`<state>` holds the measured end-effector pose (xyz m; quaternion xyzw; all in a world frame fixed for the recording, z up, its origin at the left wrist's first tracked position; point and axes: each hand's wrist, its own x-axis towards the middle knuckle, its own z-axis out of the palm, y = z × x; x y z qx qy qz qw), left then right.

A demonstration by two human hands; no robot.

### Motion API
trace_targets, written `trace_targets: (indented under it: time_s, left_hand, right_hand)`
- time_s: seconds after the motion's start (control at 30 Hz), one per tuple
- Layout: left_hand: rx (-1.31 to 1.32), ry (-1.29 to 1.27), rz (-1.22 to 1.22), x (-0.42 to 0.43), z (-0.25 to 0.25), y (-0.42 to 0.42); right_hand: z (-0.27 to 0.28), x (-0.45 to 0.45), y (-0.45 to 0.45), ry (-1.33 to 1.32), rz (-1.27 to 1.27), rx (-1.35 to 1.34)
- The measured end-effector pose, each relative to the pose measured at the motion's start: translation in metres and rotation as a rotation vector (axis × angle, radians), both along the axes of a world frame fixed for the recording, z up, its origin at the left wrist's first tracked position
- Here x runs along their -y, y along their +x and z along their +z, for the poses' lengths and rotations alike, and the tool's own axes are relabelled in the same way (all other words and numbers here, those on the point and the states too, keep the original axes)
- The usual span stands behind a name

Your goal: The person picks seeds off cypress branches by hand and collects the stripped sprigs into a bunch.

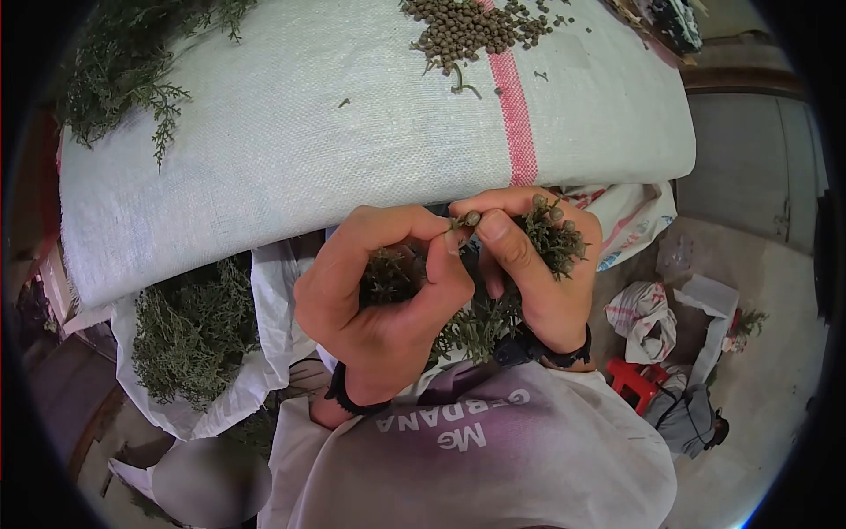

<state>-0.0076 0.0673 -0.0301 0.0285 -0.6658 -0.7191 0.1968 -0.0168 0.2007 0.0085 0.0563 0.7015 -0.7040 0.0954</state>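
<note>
Both hands meet just below the edge of a white woven sack (352,132). My left hand (383,295) pinches a small green stem between thumb and forefinger. Beside those fingertips, the thumb and forefinger of my right hand (538,264) close on a small round brown cone (472,218). A green sprig with several round cones (555,238) sits within my right hand, its lower part hidden by the fingers. More green foliage (480,328) shows below and between the hands.
A pile of small round cones (467,31) lies on the sack near a red stripe. Green branches (132,70) rest at its upper left. An open white bag of foliage (198,331) stands left. A red stool (636,379) and cloth bags are on the floor right.
</note>
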Motion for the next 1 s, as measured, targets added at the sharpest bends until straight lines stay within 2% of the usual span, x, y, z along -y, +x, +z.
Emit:
trace_targets:
  time_s: [0.23, 0.67, 1.0]
  left_hand:
    - [0.0, -0.05, -0.017, 0.0, 0.001, 0.002]
    - [0.036, -0.07, -0.024, 0.0, 0.0, 0.001]
    - [0.102, -0.011, -0.072, 0.002, 0.004, 0.001]
  right_hand:
    - [-0.002, -0.001, 0.003, 0.039, -0.025, -0.066]
    - [-0.004, -0.006, 0.002, 0.067, -0.003, -0.029]
    - [-0.014, -0.008, -0.002, 0.154, 0.019, -0.23]
